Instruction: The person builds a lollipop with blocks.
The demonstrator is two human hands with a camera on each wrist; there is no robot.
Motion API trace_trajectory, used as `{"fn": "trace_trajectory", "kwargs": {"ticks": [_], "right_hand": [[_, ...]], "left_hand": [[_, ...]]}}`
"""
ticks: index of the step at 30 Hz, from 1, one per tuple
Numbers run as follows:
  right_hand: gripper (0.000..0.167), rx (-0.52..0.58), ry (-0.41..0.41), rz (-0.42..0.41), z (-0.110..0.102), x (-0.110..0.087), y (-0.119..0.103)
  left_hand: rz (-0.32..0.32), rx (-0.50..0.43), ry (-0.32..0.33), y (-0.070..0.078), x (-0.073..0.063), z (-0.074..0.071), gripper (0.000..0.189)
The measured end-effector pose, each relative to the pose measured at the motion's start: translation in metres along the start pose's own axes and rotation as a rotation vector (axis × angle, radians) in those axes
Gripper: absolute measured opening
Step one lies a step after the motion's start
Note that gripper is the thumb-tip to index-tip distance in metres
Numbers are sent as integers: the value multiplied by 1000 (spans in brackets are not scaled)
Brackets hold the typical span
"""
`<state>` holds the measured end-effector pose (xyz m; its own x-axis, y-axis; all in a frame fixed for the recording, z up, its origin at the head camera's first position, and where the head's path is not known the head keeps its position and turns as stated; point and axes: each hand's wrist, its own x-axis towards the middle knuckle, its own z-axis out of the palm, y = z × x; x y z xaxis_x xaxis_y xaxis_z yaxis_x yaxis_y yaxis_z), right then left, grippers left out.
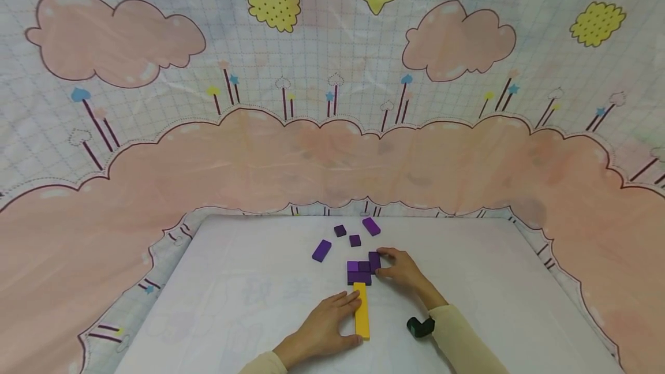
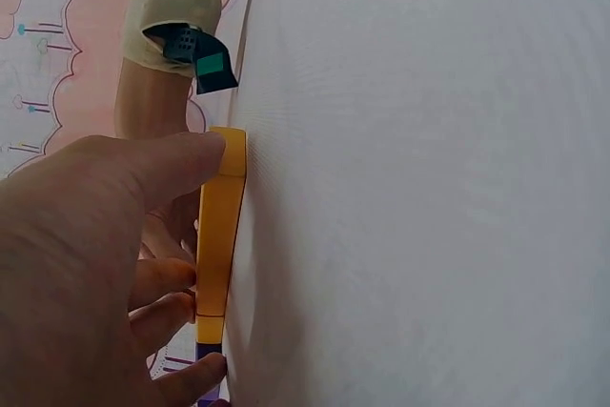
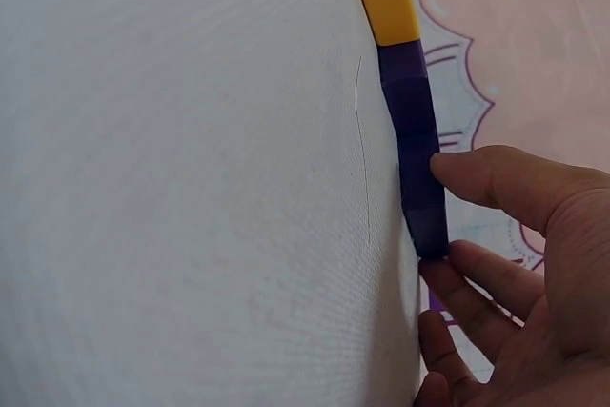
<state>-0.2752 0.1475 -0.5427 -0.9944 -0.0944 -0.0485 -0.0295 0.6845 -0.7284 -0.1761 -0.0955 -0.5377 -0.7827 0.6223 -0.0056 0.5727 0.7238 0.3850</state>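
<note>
A long yellow block strip (image 1: 363, 319), with a seam across it, lies on the white tabletop. My left hand (image 1: 327, 322) holds it, thumb at the near end and fingertips along its left side and far part. Several purple blocks (image 1: 359, 277) lie against one another at the strip's far end. At their right, an upright-lying dark purple block (image 1: 374, 262) is pinched by my right hand (image 1: 402, 270), with the thumb at its near end and a finger at its far end. In the right wrist view that dark purple block (image 3: 420, 173) lies in line with the yellow strip (image 3: 389, 7).
Loose purple blocks lie beyond the cluster: an oblong one (image 1: 321, 250) to the left, another oblong (image 1: 371, 226) farthest back, and two small cubes (image 1: 340, 230) between. A dark wrist device (image 1: 420, 326) juts from the right sleeve. A patterned cloth (image 1: 332, 160) surrounds the table.
</note>
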Motion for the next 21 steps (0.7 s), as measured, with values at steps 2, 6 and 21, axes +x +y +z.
{"fn": "trace_trajectory", "kwargs": {"ticks": [2, 6, 21], "right_hand": [[53, 0, 2, 6, 0, 0, 0], [53, 6, 1, 13, 1, 0, 1], [54, 9, -2, 8, 0, 2, 1]], "left_hand": [[-2, 2, -1, 0, 0, 0, 71], [-6, 4, -10, 0, 1, -1, 72], [-82, -107, 123, -2, 3, -9, 56]]}}
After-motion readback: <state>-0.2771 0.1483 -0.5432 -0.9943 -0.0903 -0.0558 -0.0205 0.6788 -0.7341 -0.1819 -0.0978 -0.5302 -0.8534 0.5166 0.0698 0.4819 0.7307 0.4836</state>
